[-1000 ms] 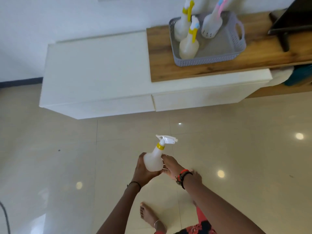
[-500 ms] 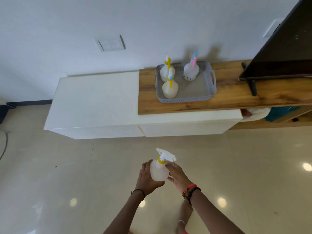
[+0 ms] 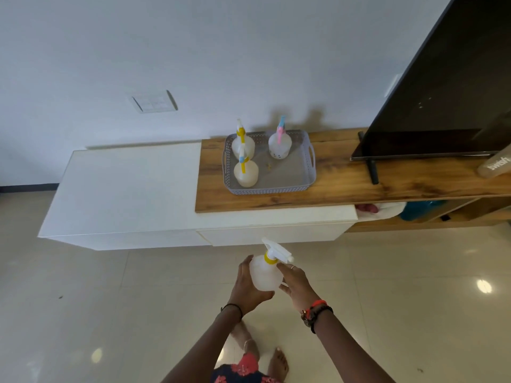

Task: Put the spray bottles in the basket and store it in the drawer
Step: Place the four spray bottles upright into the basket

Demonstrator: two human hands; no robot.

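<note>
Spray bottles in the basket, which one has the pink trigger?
The spray bottle at the basket's back right; the other two, along the left side, have yellow triggers.

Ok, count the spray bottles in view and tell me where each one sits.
4. Three stand in the grey basket: two yellow-trigger bottles at its left, a pink-trigger bottle behind; the fourth bottle is held in both hands.

Left hand and right hand cupped together

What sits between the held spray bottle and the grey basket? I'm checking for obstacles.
Head view: only the cabinet's white front edge and bare wooden top lie between the spray bottle and basket.
</note>
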